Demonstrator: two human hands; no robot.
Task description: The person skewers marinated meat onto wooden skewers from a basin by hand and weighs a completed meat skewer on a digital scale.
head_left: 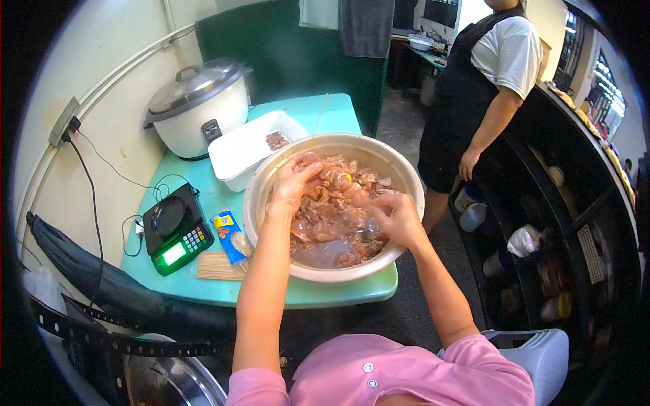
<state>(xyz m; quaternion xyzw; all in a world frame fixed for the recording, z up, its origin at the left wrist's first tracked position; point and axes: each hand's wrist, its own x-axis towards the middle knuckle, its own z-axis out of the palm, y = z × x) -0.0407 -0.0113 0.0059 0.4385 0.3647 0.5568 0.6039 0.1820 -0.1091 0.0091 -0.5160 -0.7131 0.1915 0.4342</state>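
Observation:
A large pale basin (411,162) on the turquoise table (332,111) holds pieces of raw meat (318,220) in cloudy liquid. Over its left side, my left hand (296,181) is closed on some meat, fingers curled at the upper end of a stretched piece. My right hand (395,215) pinches the same stretch of meat at the right, its fingertips together. Behind the basin, a white rectangular tray (233,150) holds a few small strips of meat (276,141). Thin bamboo sticks (217,266) lie left of the basin beside a blue and yellow packet (232,237).
A digital scale (177,230) with a lit display and a large rice cooker (200,108) stand at the left. Cords run along the wall. A person in a black apron (455,108) stands beyond the table, near dark shelves (542,223). A grey chair (542,355) is at the lower right.

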